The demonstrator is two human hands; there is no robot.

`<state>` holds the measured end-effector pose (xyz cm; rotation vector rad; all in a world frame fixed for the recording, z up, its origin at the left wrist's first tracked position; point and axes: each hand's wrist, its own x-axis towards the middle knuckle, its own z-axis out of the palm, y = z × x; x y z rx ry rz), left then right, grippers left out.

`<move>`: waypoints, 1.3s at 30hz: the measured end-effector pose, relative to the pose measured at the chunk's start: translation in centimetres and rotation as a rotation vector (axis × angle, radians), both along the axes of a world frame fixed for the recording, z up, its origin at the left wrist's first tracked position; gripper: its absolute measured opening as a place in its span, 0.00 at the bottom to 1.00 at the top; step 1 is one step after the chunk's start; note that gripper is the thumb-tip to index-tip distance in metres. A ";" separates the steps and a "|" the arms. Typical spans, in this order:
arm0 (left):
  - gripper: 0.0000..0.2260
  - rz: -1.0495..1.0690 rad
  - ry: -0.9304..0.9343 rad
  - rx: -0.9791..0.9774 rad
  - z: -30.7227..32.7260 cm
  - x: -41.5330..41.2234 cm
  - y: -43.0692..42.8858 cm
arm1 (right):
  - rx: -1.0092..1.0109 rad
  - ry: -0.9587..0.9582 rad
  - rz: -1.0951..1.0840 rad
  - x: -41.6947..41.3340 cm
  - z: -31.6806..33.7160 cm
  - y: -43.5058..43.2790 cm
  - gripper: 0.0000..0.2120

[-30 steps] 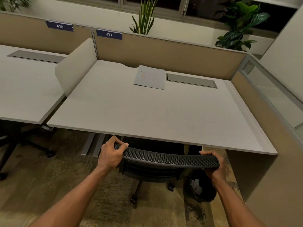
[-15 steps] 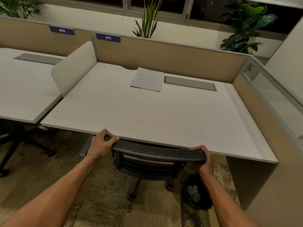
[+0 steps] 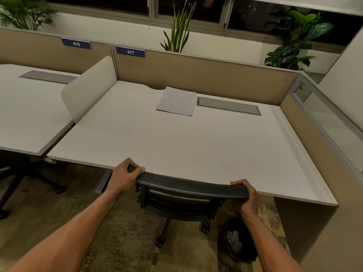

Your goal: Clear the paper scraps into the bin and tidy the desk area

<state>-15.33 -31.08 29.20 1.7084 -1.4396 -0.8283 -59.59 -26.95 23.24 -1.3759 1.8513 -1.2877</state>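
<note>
A black mesh office chair (image 3: 188,186) stands at the front edge of the white desk (image 3: 176,146), its seat hidden under the desktop. My left hand (image 3: 123,177) grips the left end of the chair's backrest top. My right hand (image 3: 246,195) grips the right end. A flat sheet of paper (image 3: 176,101) lies near the back of the desk. On the floor to the right of the chair sits a dark round bin (image 3: 235,240) with crumpled white paper scraps (image 3: 233,242) inside.
Tan partition panels (image 3: 196,75) close the desk at the back and right, with a white curved divider (image 3: 88,89) on the left. A grey cable hatch (image 3: 227,106) is set into the desktop. Another desk (image 3: 27,114) and chair base (image 3: 19,185) stand to the left.
The chair has rolled forward under the desk with both hands on its backrest; the backrest top now overlaps the desk's front edge.
</note>
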 end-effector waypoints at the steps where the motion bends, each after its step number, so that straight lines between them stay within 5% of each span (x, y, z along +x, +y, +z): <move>1: 0.08 -0.005 -0.003 -0.003 -0.1 0.0 -0.1 | -0.002 -0.007 0.006 0.0 0.0 0.0 0.23; 16: 0.09 -0.018 -0.019 -0.012 -0.5 0.2 -0.3 | -0.007 -0.045 -0.017 0.7 0.5 0.2 0.15; 23: 0.09 -0.061 -0.077 0.014 0.4 0.3 0.1 | 0.032 0.028 -0.004 0.7 0.7 0.5 0.22; 32: 0.19 -0.169 -0.548 0.032 3.0 1.0 -0.3 | 0.149 0.206 0.050 0.0 3.8 2.3 0.32; 39: 0.15 -0.362 -0.797 0.045 6.0 0.5 -1.1 | 0.256 0.486 0.229 -0.7 7.7 2.4 0.36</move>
